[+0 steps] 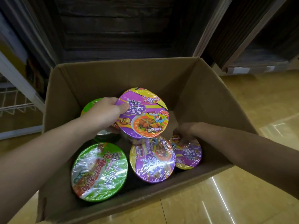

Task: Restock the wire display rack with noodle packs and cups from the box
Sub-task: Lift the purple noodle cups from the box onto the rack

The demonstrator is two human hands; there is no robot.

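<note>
An open cardboard box [202,94] on the floor holds several noodle cups. My left hand [103,113] grips the left rim of a purple-lidded cup [145,115], raised above the others with its lid tilted toward me. My right hand [186,131] reaches down at the right and its fingers curl over the far rim of a smaller-looking purple cup [189,156]. Another purple cup [152,160] stands in the middle. A green-lidded cup [100,172] sits front left, and a second green cup [92,104] is mostly hidden behind my left hand.
A white wire rack [14,101] stands at the left edge, beside the box. Dark wooden shelving [116,29] rises behind the box. Glossy yellow floor [258,110] lies to the right and in front.
</note>
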